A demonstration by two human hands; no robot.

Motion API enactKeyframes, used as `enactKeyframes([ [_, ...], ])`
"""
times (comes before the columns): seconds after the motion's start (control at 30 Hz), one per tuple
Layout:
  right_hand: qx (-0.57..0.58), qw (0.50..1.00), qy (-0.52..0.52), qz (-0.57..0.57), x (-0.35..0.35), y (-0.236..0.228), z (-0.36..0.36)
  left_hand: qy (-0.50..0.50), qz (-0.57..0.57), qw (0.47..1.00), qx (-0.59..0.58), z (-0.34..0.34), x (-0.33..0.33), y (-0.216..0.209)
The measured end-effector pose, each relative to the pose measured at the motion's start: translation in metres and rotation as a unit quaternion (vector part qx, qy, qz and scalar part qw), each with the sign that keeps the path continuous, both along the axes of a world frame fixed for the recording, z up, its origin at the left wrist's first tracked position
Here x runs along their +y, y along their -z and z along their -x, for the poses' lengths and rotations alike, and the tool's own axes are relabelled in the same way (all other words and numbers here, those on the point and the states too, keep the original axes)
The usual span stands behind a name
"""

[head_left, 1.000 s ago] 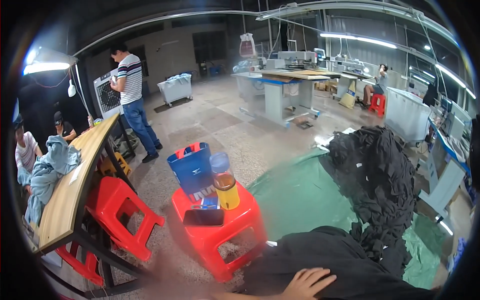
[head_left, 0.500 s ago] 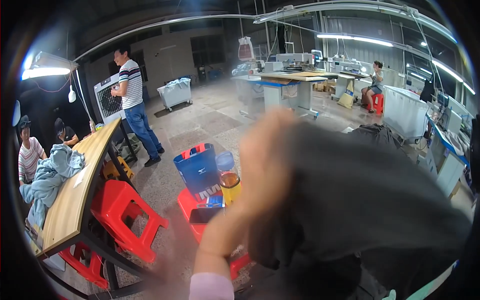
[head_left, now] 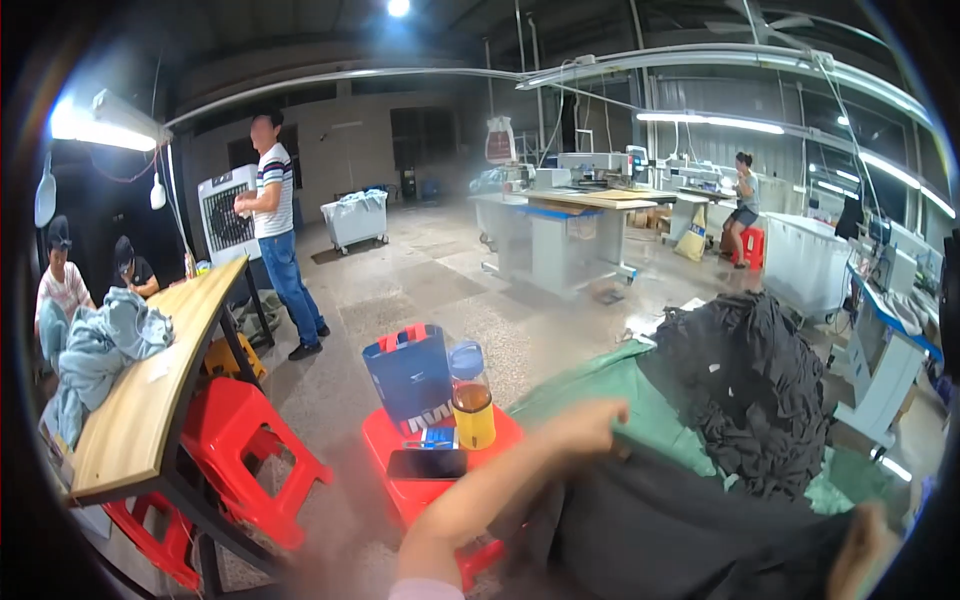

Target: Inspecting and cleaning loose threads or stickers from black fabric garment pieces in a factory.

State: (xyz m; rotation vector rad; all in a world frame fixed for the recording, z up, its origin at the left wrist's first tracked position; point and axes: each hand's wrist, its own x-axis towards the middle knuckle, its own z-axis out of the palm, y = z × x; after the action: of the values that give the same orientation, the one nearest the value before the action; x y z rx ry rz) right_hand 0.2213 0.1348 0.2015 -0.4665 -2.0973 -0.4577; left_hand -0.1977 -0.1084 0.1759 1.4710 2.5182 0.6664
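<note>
In front of me, bold white lettering runs across the lower front of the blue bag (head_left: 408, 374) on the red stool (head_left: 384, 437); farther back, I can see some marks on the yellow sack (head_left: 690, 240), but they are too small for me to read

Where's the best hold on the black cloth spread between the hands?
Probably the far edge of the black cloth, pinched near each end, coming from its left and right sides. It is limp and spread wide between the left hand and the blurred right hand, so a single grip at its middle would likely let it fold and sag.
</note>
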Motion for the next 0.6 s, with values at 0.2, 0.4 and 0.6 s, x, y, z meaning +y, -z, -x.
enactKeyframes([
  [0.2, -0.031, 0.943, 0.091, 0.318, 0.028, 0.159, -0.011, 0.129, -0.25, 0.96, 0.017, 0.031, -0.093, -0.026],
  [0.4, -0.032, 0.907, 0.078, 0.414, 0.028, 0.145, 0.023, -0.104, -0.833, 0.543, -0.035, 0.033, -0.243, -0.175],
  [0.6, -0.006, 0.878, 0.089, 0.469, 0.037, 0.155, 0.018, -0.016, -0.557, 0.763, -0.328, -0.015, -0.142, -0.055],
])
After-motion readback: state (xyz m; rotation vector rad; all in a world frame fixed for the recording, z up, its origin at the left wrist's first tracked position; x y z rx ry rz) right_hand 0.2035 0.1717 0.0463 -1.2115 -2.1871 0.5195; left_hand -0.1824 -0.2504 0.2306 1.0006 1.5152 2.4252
